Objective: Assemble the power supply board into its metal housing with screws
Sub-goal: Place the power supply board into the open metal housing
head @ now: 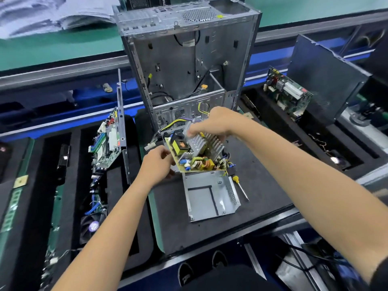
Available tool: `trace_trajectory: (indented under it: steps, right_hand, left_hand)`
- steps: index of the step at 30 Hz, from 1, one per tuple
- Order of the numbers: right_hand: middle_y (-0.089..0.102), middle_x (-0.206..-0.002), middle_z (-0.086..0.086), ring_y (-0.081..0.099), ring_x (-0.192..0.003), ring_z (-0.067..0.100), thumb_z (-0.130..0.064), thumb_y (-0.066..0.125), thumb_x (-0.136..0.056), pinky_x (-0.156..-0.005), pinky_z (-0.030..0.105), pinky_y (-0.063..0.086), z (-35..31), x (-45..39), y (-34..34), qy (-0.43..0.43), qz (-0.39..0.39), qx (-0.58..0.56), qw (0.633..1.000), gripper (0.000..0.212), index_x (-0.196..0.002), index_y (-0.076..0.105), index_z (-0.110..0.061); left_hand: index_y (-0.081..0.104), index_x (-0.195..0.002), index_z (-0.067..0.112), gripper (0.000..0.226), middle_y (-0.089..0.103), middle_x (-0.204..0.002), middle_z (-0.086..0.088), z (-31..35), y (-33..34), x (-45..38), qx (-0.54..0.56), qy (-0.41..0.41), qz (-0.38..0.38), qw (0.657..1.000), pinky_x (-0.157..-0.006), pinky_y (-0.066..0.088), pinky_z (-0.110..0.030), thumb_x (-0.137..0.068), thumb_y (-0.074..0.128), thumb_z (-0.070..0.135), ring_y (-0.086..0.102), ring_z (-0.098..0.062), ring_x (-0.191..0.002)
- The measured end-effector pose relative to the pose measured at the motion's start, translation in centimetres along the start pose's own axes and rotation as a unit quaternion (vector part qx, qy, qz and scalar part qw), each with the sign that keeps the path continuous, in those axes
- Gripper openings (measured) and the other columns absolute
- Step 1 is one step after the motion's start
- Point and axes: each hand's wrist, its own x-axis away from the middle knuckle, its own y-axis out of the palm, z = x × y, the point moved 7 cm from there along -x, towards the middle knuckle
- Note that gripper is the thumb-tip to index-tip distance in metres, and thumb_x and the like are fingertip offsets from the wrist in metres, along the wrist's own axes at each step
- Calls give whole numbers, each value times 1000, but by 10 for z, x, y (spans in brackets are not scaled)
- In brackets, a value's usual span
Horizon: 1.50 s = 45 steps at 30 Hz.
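The power supply board (195, 154) is being held tilted in the air, just above the far edge of the metal housing (210, 194), which is lying open on the dark tabletop (262, 185). The right hand (214, 122) is gripping the board from above, its fingers curled around the finned aluminium heatsinks. The left hand (156, 162) is pinching the board's near-left edge between thumb and fingers. A bundle of wires (178, 122) is trailing from the board's far side toward the open computer case (184, 66) standing behind. A yellow-handled screwdriver (241, 186) is lying just beside the housing's right wall; no screws can be made out. In my judgement the board is stiff, moderately heavy on the heatsink side, and fragile at its small upright components; the heatsinks and bare board edges are offering the safest holds, and the coils and capacitors should be left untouched. The wires may be snagging during lowering, so slack should be checked.
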Motion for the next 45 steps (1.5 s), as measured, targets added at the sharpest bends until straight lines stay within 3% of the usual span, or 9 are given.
trace_trajectory:
  steps: [4,8,14,20,27,33,38,42,45]
  right_hand:
    - [53,-57,1,54,-41,16,-58,74,-59,-36,14,35,9,-1,26,14,-31,-17,999,52,-66,53,-11]
    - [46,-46,-2,52,-36,15,-58,74,-59,-39,16,37,18,-2,45,26,-42,-13,999,51,-59,49,-13]
    - [45,-40,-5,50,-34,14,-57,76,-54,-32,11,29,20,-1,48,6,-32,17,999,50,-55,49,-15]
    - [35,-40,-5,35,-40,17,-59,78,-55,-42,23,28,-1,1,42,-111,-33,130,985,59,-46,38,-16]
    - [48,-59,-2,43,-53,17,-68,73,-59,-44,27,27,-19,18,53,-268,-34,293,917,64,-74,51,-11]
    - [46,-70,-6,41,-59,11,-64,72,-64,-48,29,29,-18,20,65,-296,-51,316,900,63,-95,53,-12]
    - [52,-79,-3,49,-68,18,-58,73,-67,-51,29,35,-14,19,83,-303,-68,359,880,60,-100,52,-13]
    - [41,-71,-8,43,-63,14,-58,74,-64,-48,29,29,-9,17,89,-300,-70,363,880,60,-97,49,-15]
    - [39,-67,-8,38,-56,9,-61,74,-62,-46,29,28,-4,16,89,-295,-76,369,878,59,-88,46,-16]
  left_hand:
    - [64,-84,18,14,68,-78,5,-3,5,1,-32,14,-8,999,-59,47,-27,-89,52,15,61,-13,-67]
    - [60,-79,23,26,69,-76,-4,-9,7,4,-5,-4,-16,1000,-53,54,-36,-89,45,5,63,-17,-56]
    - [62,-89,19,32,67,-80,-12,-17,8,6,31,-38,-14,999,-53,50,-31,-91,36,0,60,-20,-59]
    - [61,-84,13,36,64,-71,-4,-22,7,7,76,-52,-16,996,-45,46,-20,-86,33,-9,57,-5,-45]
    - [65,-64,15,39,67,-64,-2,-22,-8,9,71,-49,73,994,-43,43,-15,-80,37,-8,59,-2,-45]
    - [65,-44,23,33,66,-52,4,-10,-21,18,-7,-28,89,996,-58,52,-27,-62,39,15,67,-18,-55]
    - [61,-42,19,32,58,-42,9,9,-27,24,-47,42,126,990,-52,45,-22,-60,36,11,58,-16,-48]
    - [60,-56,19,34,58,-49,9,14,-24,24,-17,91,144,985,-45,36,-13,-71,43,-6,50,-2,-44]
    - [63,-83,14,31,62,-81,3,17,-14,24,-32,144,104,984,-66,40,-6,-73,49,-12,54,2,-72]
